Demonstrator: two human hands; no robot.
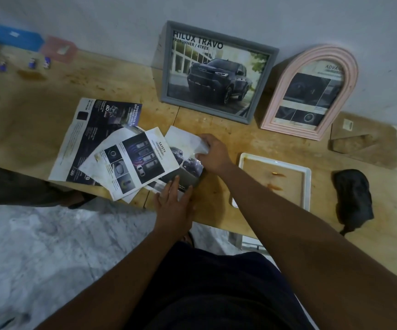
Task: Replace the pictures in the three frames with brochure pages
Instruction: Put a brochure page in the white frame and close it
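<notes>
A grey rectangular frame [216, 72] with a truck brochure page leans on the wall. Right of it leans a pink arched frame [311, 91], also holding a brochure page. A white frame [273, 182] lies flat on the table, its brown backing showing. Loose brochure pages [112, 144] are spread left of centre. My right hand [213, 154] pinches the edge of a white-backed page [183, 139] and lifts it. My left hand [173, 198] presses flat, fingers straight, on a dark page [188, 179] at the table's front edge.
A dark cloth [353, 198] lies at the right. A brown frame backing with a stand [364, 141] sits at the far right. A blue box [14, 36], a pink box [59, 50] and small bottles [32, 63] stand at the back left. The wooden table [38, 110] ends at its front edge above the grey floor.
</notes>
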